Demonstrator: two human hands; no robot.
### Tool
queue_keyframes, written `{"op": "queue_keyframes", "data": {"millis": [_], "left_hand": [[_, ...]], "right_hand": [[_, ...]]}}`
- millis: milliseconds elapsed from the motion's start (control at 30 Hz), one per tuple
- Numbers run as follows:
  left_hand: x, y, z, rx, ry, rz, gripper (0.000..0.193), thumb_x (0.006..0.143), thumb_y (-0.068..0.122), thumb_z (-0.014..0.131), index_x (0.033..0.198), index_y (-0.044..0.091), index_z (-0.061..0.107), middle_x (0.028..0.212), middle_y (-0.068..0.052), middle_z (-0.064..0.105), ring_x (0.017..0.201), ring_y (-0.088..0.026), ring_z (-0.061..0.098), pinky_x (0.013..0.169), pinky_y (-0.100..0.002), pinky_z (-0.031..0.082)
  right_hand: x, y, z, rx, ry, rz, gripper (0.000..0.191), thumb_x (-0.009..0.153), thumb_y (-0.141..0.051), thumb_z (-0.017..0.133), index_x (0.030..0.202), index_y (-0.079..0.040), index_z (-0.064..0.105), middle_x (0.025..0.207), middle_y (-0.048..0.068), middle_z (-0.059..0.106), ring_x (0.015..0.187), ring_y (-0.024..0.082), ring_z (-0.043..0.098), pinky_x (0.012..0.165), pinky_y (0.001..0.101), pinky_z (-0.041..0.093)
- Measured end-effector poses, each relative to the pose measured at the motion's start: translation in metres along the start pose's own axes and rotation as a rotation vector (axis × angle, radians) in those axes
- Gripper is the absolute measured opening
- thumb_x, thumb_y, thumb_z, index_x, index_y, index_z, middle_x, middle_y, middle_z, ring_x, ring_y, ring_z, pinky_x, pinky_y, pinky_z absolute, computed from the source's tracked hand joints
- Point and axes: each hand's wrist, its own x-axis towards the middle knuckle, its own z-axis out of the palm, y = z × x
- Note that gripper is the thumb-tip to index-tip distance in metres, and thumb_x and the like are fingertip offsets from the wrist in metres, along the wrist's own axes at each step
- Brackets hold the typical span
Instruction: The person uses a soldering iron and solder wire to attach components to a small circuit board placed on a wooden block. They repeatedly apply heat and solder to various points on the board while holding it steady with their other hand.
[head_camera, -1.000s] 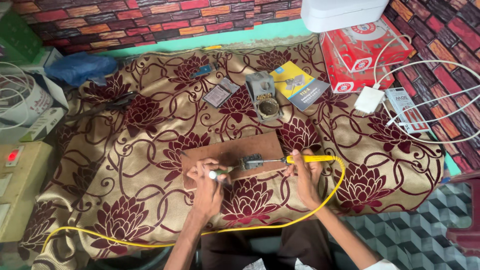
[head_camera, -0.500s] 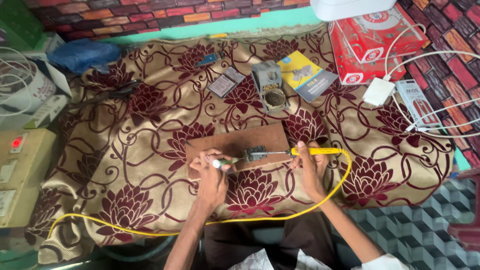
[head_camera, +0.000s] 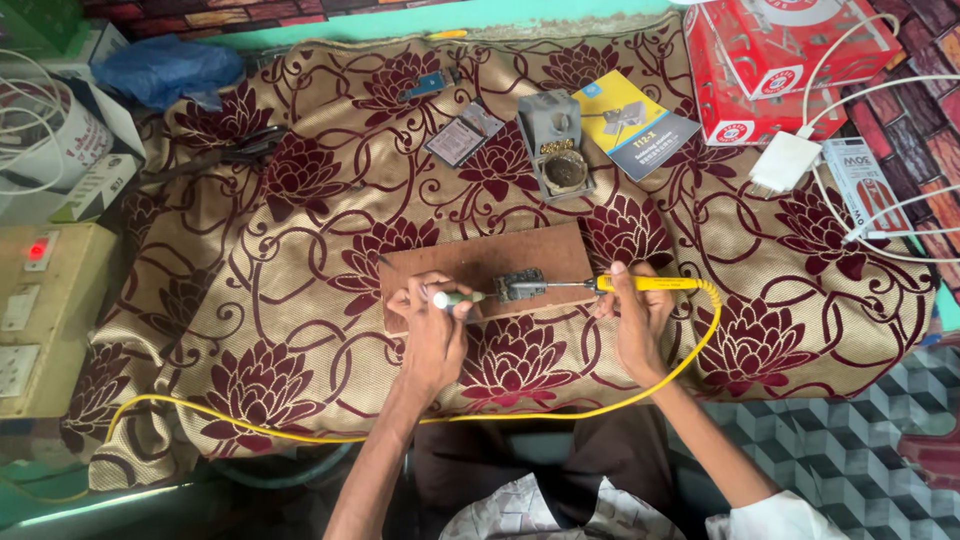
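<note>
A brown wooden board (head_camera: 480, 262) lies on a floral cloth. On its front edge sits a small circuit board (head_camera: 522, 287). My left hand (head_camera: 432, 325) grips a slim tool with a green and white handle (head_camera: 452, 298), its tip against the circuit board's left side. My right hand (head_camera: 640, 315) holds a yellow soldering iron (head_camera: 648, 284) by the handle, its metal tip reaching the circuit board from the right. The iron's yellow cable (head_camera: 690, 352) loops back toward me and runs off to the left.
A grey soldering-iron stand (head_camera: 556, 148) with a round tip cleaner sits behind the board, next to a booklet (head_camera: 632, 122) and a small card (head_camera: 463, 134). Red boxes (head_camera: 770, 62), a white charger (head_camera: 787, 162) and cables lie at the right. A switch box (head_camera: 45, 315) with a red light is at the left.
The view has shifted slightly. Both hands stay at the board, holding the same tools against the circuit board.
</note>
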Motion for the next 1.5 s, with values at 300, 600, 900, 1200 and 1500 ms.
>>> {"op": "queue_keyframes", "data": {"millis": [300,600,900,1200,1500], "left_hand": [[0.001,0.000,-0.002,-0.051,-0.060,-0.018,0.019,0.101,0.011,0.047,0.101,0.010,0.065,0.112,-0.003,0.066,0.121,-0.024,0.044,0.100,-0.045,0.023],[-0.002,-0.003,0.001,-0.025,-0.076,-0.086,0.033,0.102,0.010,0.042,0.086,0.015,0.071,0.110,0.000,0.068,0.116,-0.023,0.044,0.097,-0.043,0.023],[-0.003,-0.005,0.001,0.010,-0.022,0.019,0.020,0.089,0.004,0.048,0.103,0.009,0.062,0.110,-0.005,0.063,0.115,-0.023,0.044,0.098,-0.045,0.023],[-0.002,-0.004,0.003,0.039,0.003,-0.074,0.014,0.104,0.013,0.045,0.106,0.013,0.059,0.096,-0.002,0.065,0.095,-0.021,0.047,0.090,-0.045,0.024],[-0.005,-0.009,0.006,0.004,0.002,-0.056,0.012,0.098,0.008,0.047,0.101,0.009,0.059,0.106,-0.005,0.064,0.098,-0.023,0.047,0.091,-0.046,0.025]], "right_hand": [[-0.001,0.000,0.000,-0.030,-0.004,-0.018,0.032,0.103,-0.023,0.065,0.076,-0.010,0.055,0.061,0.000,0.053,0.050,0.007,0.054,0.050,0.0264,0.052],[0.000,0.000,0.002,-0.043,-0.017,-0.053,0.036,0.103,-0.025,0.066,0.072,-0.012,0.052,0.058,-0.001,0.050,0.049,0.007,0.054,0.048,0.0256,0.054],[-0.001,0.000,0.001,-0.048,-0.024,-0.069,0.037,0.103,-0.024,0.066,0.072,-0.011,0.052,0.057,-0.002,0.048,0.048,0.007,0.054,0.047,0.0255,0.053],[-0.003,0.004,-0.001,-0.052,0.016,-0.081,0.030,0.103,-0.024,0.063,0.081,-0.004,0.061,0.059,0.003,0.057,0.047,0.010,0.057,0.046,0.0266,0.052],[-0.003,0.010,-0.004,0.015,0.059,-0.120,0.027,0.106,-0.027,0.059,0.101,0.000,0.063,0.069,0.006,0.060,0.053,0.010,0.056,0.052,0.0277,0.054]]}}
